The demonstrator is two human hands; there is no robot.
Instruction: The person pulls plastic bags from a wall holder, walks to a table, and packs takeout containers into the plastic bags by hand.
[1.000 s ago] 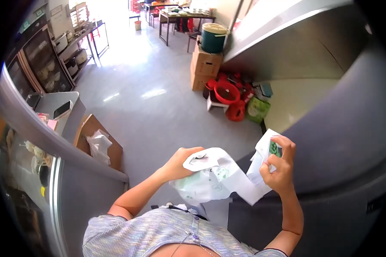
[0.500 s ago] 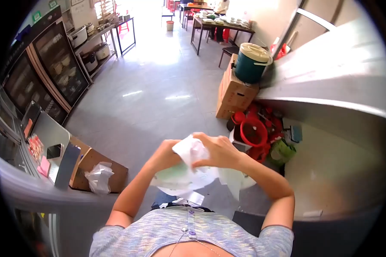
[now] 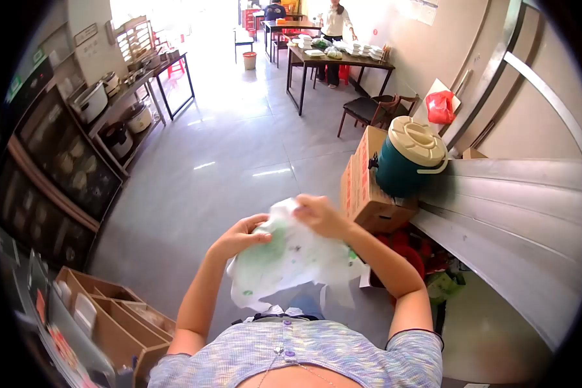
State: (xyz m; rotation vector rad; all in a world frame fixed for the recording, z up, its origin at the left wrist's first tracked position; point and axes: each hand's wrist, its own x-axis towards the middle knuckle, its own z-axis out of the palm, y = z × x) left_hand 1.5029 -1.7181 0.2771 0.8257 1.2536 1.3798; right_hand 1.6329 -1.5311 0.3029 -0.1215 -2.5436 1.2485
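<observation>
A thin white plastic bag (image 3: 284,262) with green print hangs in front of my body, loosely spread and creased. My left hand (image 3: 242,238) pinches its upper left edge, thumb on top. At the top right of the bag, my right hand (image 3: 322,216) is closed on the rim, its fingers somewhat blurred. The bag's lower edge hangs uneven above my lap.
On the right, a green drink cooler (image 3: 404,158) stands on cardboard boxes (image 3: 368,184) beside a metal counter (image 3: 498,187). A wooden divided box (image 3: 119,304) is at lower left. Glass-door cabinets (image 3: 64,161) line the left. A person (image 3: 333,29) stands behind a far table (image 3: 343,61).
My hands have moved apart, and the bunched bag is now spread out between them. The view has shifted forward, bringing the cooler and far tables nearer.
</observation>
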